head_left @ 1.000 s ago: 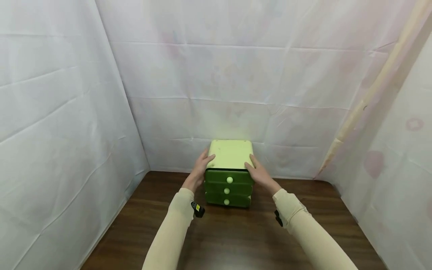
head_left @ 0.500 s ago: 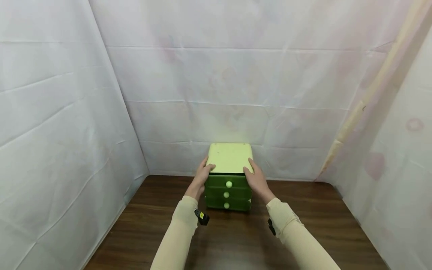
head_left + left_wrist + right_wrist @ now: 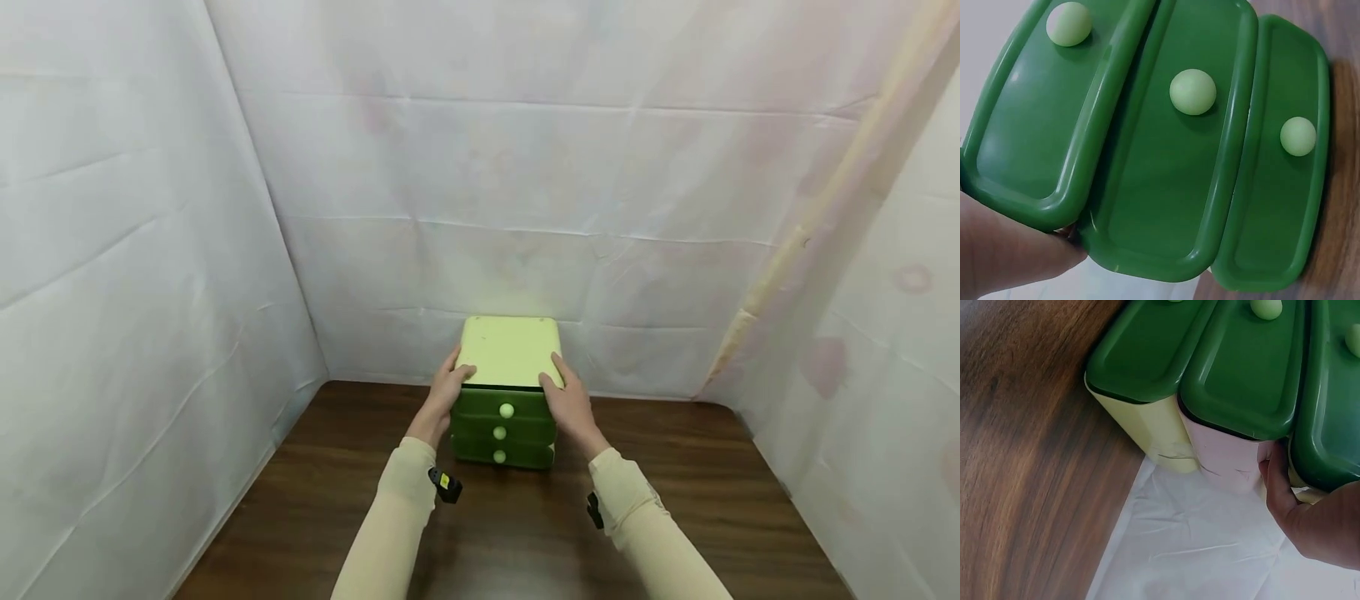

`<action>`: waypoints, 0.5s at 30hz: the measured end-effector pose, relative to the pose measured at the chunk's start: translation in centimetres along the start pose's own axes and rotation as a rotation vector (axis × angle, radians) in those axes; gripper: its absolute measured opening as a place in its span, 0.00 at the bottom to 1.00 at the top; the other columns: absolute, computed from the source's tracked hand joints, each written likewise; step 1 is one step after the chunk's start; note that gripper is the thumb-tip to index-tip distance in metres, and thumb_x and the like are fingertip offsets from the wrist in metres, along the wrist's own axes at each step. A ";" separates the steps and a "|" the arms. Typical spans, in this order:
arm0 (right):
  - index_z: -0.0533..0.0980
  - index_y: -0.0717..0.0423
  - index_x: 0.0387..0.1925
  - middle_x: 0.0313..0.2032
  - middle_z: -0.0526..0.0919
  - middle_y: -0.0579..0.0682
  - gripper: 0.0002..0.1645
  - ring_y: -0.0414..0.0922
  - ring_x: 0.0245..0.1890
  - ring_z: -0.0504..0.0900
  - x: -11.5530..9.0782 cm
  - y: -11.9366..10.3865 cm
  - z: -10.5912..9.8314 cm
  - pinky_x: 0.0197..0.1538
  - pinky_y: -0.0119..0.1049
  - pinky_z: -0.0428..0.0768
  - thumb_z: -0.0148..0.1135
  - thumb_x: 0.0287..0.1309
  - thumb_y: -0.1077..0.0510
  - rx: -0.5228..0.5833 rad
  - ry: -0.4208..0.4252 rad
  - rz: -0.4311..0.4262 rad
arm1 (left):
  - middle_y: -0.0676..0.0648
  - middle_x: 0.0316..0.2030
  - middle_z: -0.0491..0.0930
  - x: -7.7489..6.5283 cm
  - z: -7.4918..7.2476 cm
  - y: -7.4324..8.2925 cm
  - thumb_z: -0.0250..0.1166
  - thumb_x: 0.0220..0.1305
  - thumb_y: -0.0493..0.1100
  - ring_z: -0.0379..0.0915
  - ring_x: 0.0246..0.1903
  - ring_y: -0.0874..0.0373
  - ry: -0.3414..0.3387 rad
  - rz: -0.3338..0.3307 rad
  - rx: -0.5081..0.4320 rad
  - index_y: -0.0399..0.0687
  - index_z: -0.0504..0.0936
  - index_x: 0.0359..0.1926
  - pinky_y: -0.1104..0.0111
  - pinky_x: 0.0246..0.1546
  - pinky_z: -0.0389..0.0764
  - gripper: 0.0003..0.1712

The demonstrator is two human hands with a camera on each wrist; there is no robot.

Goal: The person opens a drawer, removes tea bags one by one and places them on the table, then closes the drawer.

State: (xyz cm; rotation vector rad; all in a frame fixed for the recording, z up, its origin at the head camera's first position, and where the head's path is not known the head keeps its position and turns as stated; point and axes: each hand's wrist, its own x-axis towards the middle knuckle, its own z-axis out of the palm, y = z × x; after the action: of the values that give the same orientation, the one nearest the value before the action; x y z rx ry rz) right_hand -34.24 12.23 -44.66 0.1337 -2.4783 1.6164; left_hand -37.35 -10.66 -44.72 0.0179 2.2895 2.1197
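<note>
A small three-drawer organizer (image 3: 510,350) stands at the back of the table, with a pale green top, dark green drawer fronts (image 3: 1166,162) and round pale green knobs (image 3: 1192,92). My left hand (image 3: 445,392) grips its upper left side, thumb over the top's front corner. On the opposite side my right hand (image 3: 572,408) holds it the same way. The right wrist view shows the fingers (image 3: 1280,487) curled beside the top tier, against the pink side (image 3: 1225,450) of the middle tier. Below that, the lowest tier's side (image 3: 1147,428) is pale yellow.
Dark wood-grain table (image 3: 517,533) spreads in front of the organizer. White cloth walls (image 3: 495,167) surround the table at the back, left and right. A beige-wrapped pole (image 3: 772,283) slants up along the right back corner. Black wrist devices (image 3: 446,485) sit over the cream sleeves.
The organizer has come slightly toward me, with both hands moving along on its sides. The right hand sits a little lower and further left. Over the last half second little differs.
</note>
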 end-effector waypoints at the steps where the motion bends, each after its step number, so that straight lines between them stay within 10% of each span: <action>1: 0.53 0.41 0.71 0.70 0.53 0.49 0.35 0.50 0.69 0.49 -0.1 0.0 -0.2 0.66 0.56 0.56 0.46 0.66 0.39 0.002 0.001 -0.002 | 0.52 0.72 0.42 -0.1 0.1 0.1 0.56 0.63 0.56 0.40 0.68 0.46 -0.009 0.000 0.008 0.69 0.49 0.71 0.42 0.63 0.51 0.39; 15: 0.56 0.37 0.69 0.70 0.55 0.43 0.34 0.46 0.69 0.48 -1.5 0.0 -1.3 0.66 0.55 0.56 0.48 0.64 0.39 0.046 0.059 -0.006 | 0.53 0.72 0.31 -1.6 0.7 1.0 0.50 0.69 0.56 0.29 0.69 0.50 -0.158 0.012 -0.004 0.71 0.37 0.72 0.44 0.66 0.46 0.39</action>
State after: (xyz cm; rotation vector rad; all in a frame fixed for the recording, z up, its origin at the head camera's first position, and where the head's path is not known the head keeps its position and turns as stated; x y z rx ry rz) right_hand -32.59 13.38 -44.43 0.0982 -2.3957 1.6505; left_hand -35.79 -9.96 -43.79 0.1926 2.2009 2.0476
